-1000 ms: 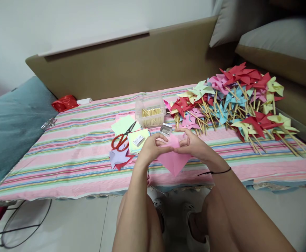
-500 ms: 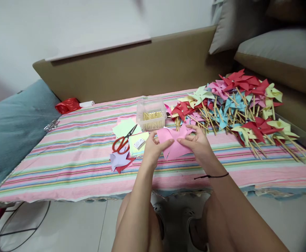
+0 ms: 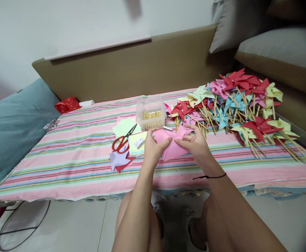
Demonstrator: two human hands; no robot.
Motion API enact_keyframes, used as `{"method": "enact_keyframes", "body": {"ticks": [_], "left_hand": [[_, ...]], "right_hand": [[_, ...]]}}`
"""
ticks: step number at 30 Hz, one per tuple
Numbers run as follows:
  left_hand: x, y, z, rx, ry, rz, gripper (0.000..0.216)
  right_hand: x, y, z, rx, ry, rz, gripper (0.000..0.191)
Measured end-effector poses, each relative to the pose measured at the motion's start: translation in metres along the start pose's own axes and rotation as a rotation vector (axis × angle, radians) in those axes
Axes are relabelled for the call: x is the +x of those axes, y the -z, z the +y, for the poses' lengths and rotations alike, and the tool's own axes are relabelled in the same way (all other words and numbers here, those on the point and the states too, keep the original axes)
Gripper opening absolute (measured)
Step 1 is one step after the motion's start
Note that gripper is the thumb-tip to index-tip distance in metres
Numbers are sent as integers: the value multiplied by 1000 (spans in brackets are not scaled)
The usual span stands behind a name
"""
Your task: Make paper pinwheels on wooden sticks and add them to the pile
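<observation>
A pink paper sheet [image 3: 171,147], cut into flaps, is held above the striped cloth [image 3: 71,164] by both hands. My left hand [image 3: 154,148] pinches its left side with the thumb on top. My right hand [image 3: 196,143] grips the right side, fingers curled around a flap. Just behind the paper stands a clear plastic box of wooden sticks [image 3: 150,115]. Red-handled scissors [image 3: 121,141] lie to the left of my left hand, on pale green paper squares.
A big heap of finished paper pinwheels on sticks [image 3: 236,105] fills the right of the bed. Purple and red cut papers [image 3: 119,160] lie by the scissors. A red bag [image 3: 66,104] sits at the back left, a teal cushion [image 3: 13,122] further left.
The pink paper was lifted from a hanging point and opened out into flaps between my hands. The hands moved slightly up and away from me.
</observation>
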State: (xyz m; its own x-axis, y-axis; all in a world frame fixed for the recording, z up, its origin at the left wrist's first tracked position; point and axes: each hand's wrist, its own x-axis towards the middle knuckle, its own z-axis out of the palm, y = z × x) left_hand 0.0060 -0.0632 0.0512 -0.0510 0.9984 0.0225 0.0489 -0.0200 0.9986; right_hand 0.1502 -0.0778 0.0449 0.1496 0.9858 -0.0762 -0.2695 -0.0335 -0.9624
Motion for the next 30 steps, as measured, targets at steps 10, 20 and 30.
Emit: {"method": "enact_keyframes", "body": {"ticks": [10,20,30], "left_hand": [[3,2,-4,-4,7,9,58],[2,4,-3,58,-35,-43,59],[3,3,-3,62,-40,-57,61]], "right_hand": [[0,1,0,2,-1,-14,79],[3,6,6,-20,-13,-31,77],[1,4,5,-20,10,-42,78]]}}
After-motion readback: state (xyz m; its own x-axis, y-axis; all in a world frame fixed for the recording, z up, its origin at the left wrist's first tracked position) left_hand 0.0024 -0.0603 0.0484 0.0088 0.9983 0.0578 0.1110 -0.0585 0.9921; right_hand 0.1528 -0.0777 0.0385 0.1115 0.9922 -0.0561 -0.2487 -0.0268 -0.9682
